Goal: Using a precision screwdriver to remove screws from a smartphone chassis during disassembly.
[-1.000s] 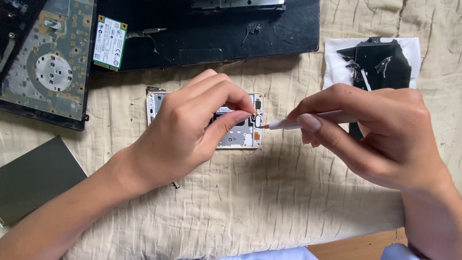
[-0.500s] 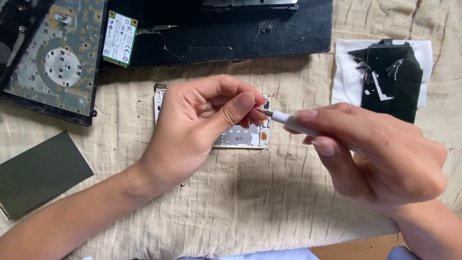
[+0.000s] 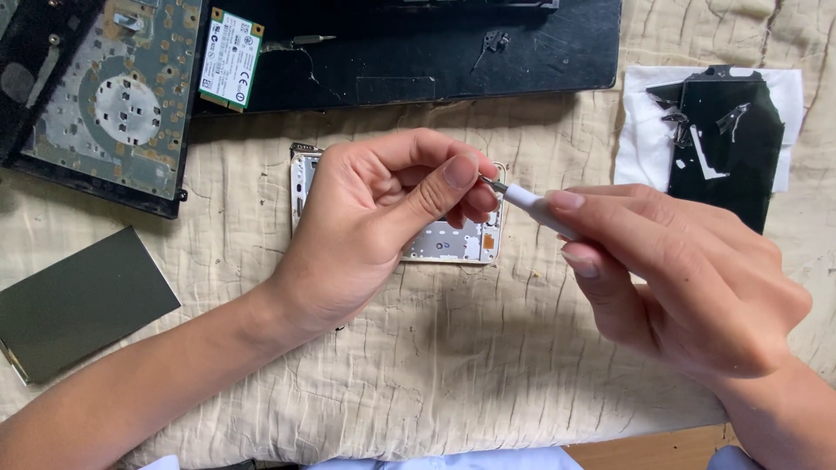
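— While we look down, where do our hands sit?

— Our left hand (image 3: 374,226) reaches in from the lower left and curls over a small opened white device (image 3: 453,244) lying flat on the cloth. Its thumb and fingers (image 3: 457,174) are pinched nearly shut at the tip of the tool; whether they grip something tiny there we cannot tell. Our right hand (image 3: 679,278) comes from the lower right, its fingers closed around a slim white screwdriver (image 3: 531,204) whose metal tip points left into that pinch, just above the device's right end.

— What flat pieces and labels do we see?

— A small green card with a white label (image 3: 231,59) lies at the top left, on the edge of a large black panel (image 3: 418,52). Left of it sits a grey-green circuit board in a dark shell (image 3: 96,104). A plain dark rectangular plate (image 3: 78,300) lies at the lower left. At the upper right a black torn sheet (image 3: 723,139) rests on a white paper (image 3: 640,139).

— And the surface?

— A creased beige quilted cloth (image 3: 488,365) covers the bench (image 3: 653,453), whose wooden edge shows at the bottom right.
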